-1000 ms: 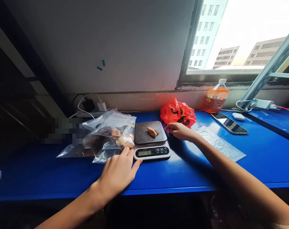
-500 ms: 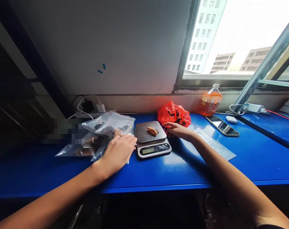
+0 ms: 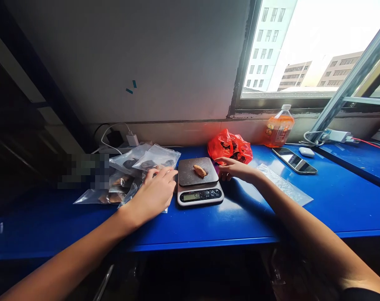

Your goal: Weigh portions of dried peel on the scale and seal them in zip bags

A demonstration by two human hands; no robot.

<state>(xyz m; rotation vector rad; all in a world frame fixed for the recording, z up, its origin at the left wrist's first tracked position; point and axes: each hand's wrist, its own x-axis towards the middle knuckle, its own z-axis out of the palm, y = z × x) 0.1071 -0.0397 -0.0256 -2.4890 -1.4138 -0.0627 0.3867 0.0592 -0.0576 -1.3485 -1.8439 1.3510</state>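
Note:
A digital kitchen scale [image 3: 200, 195] stands on the blue table, its display lit. On its dark platform lies a small tan-brown dried piece [image 3: 200, 171]. My left hand [image 3: 156, 188], fingers slightly apart, rests over clear zip bags just left of the scale; its fingertips are partly hidden. Brownish pieces show inside one clear bag [image 3: 116, 190], and another bag [image 3: 156, 156] lies behind the hand. By the platform's right edge is my right hand [image 3: 235, 169], its index finger stretched out and the others loosely bent, with nothing visible in it.
Behind the scale sits a red plastic bag [image 3: 230, 146] with dark pieces in it. A flat clear bag [image 3: 282, 184] lies right of my right hand. Farther right are a phone [image 3: 294, 161], a white earbud case [image 3: 306, 151] and a bottle of orange drink [image 3: 279, 127].
My left hand's fingers have lifted and spread a little, drawing slightly away from the scale. My right hand stays by the platform, and the dried piece has not moved on it.

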